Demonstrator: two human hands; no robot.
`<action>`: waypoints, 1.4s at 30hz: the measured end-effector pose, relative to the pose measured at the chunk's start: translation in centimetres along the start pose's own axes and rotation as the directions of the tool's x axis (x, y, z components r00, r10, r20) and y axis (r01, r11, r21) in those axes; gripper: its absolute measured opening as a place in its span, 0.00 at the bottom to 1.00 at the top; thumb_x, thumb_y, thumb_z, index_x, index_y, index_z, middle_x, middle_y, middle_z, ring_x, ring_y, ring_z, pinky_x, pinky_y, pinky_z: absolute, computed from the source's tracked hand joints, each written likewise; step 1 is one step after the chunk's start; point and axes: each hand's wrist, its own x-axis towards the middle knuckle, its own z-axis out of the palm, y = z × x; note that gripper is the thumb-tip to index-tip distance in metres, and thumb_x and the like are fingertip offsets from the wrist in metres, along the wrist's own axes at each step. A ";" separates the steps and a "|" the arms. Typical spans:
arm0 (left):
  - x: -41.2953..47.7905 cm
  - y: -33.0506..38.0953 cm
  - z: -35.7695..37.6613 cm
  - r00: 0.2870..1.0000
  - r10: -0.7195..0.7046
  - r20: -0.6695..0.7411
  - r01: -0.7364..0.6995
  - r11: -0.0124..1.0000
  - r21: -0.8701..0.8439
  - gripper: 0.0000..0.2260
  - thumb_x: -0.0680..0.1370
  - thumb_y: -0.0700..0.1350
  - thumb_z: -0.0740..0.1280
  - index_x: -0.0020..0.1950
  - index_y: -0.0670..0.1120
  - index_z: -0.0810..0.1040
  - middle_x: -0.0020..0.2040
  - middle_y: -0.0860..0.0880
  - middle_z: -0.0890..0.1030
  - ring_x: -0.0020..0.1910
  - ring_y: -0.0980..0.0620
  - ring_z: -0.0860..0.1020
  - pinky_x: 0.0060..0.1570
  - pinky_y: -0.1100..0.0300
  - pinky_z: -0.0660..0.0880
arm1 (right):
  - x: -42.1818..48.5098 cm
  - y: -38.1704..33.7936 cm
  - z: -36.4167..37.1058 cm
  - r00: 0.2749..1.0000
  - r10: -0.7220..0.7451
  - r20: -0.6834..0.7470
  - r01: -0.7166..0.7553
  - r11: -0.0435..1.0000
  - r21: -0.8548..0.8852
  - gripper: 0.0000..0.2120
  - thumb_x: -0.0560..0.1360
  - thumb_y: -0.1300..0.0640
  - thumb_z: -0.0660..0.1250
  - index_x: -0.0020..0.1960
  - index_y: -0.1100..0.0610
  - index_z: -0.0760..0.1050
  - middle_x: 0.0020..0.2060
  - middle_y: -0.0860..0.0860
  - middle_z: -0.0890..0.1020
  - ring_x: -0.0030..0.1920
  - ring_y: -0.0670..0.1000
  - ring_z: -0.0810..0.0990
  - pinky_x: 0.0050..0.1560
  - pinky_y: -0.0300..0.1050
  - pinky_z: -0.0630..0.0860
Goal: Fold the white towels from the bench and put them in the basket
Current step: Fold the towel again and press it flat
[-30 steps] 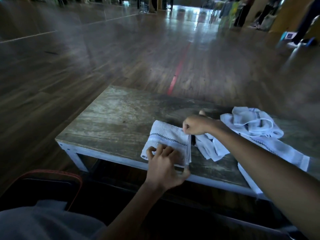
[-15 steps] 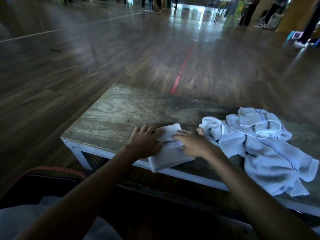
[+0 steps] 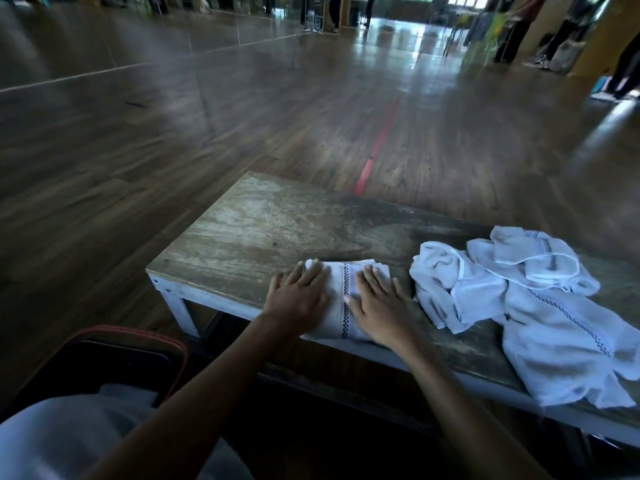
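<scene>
Left hand (image 3: 297,301) and right hand (image 3: 379,308), fingers (image 3: 313,271) straight, press a folded, seemingly terry towel (image 3: 338,292) on the wooden bench (image 3: 263,230).

One folded towel (image 3: 341,299), one loose towel heap (image 3: 540,306), one bench (image 3: 277,230), one basket (image 3: 138,332)

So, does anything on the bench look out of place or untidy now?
Only the crumpled towels at the right of the bench look untidy: they lie in a heap, and one end reaches the front edge. The folded towel under the left hand and right hand lies flat and neat.
</scene>
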 end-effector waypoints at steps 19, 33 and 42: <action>-7.0 1.7 -0.2 0.923 -0.273 0.270 0.279 -0.008 -0.960 0.04 0.76 0.40 0.67 0.50 0.42 0.76 0.26 0.51 0.71 0.22 0.54 0.68 0.23 0.64 0.65 | 3.2 -1.8 2.1 0.968 -0.015 -0.249 0.023 0.999 0.031 0.29 0.76 0.42 0.48 0.65 0.56 0.74 0.65 0.56 0.76 0.68 0.54 0.72 0.71 0.55 0.61; -6.9 1.1 0.5 0.927 -0.338 0.165 0.246 0.213 -0.945 0.13 0.72 0.46 0.73 0.41 0.41 0.71 0.26 0.48 0.76 0.19 0.52 0.72 0.23 0.61 0.69 | 2.7 -2.2 1.8 0.974 -0.002 -0.227 0.019 0.997 0.072 0.36 0.73 0.40 0.37 0.73 0.54 0.63 0.74 0.54 0.63 0.76 0.52 0.57 0.75 0.52 0.47; 1.0 2.2 -3.4 0.881 -0.402 -0.250 0.229 0.824 -0.518 0.13 0.76 0.52 0.62 0.59 0.50 0.74 0.57 0.49 0.77 0.59 0.48 0.73 0.60 0.48 0.67 | 2.3 0.8 -1.5 0.962 0.145 -0.232 -0.063 0.943 0.328 0.22 0.78 0.56 0.58 0.71 0.57 0.64 0.68 0.56 0.71 0.68 0.58 0.69 0.66 0.55 0.66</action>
